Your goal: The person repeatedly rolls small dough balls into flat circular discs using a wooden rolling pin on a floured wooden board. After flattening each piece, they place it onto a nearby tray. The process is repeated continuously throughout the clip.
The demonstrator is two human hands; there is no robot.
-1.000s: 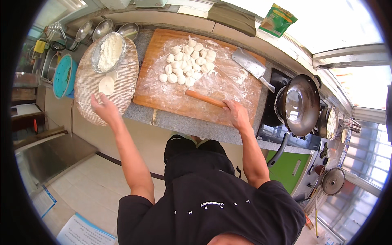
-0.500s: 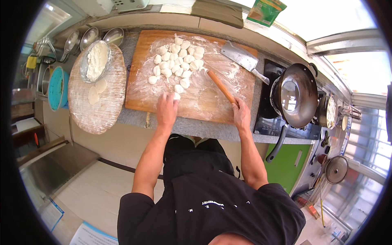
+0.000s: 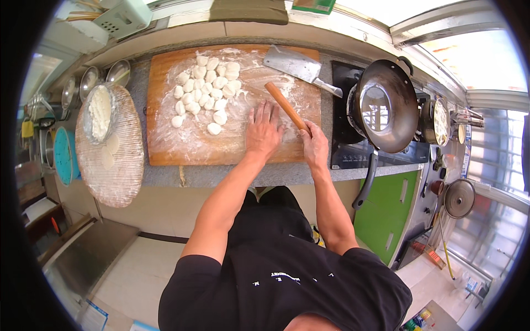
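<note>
My left hand (image 3: 264, 134) lies flat on the floured wooden board (image 3: 187, 150), fingers stretched forward. Whatever may be under its palm is hidden. In my right hand (image 3: 315, 145) is the near end of a wooden rolling pin (image 3: 286, 106), which slants away to the upper left over the board. Left of my left hand sits a cluster of small white dough pieces (image 3: 206, 88), with one dough piece (image 3: 214, 128) at its near edge. A cleaver (image 3: 292, 62) rests along the board's far right, its handle poking past the edge.
At the left, a round ridged tray (image 3: 113, 179) bears a bowl of flour (image 3: 100, 113) and flat dough wrappers (image 3: 112, 144). A dark wok (image 3: 389, 113) stands on the stove at the right, its handle (image 3: 366, 185) jutting toward me. A pot (image 3: 440, 122) is beyond it.
My left hand has moved right from beside the dough pieces and now lies flat near the rolling pin. My right hand still holds the pin. The whole view has shifted.
</note>
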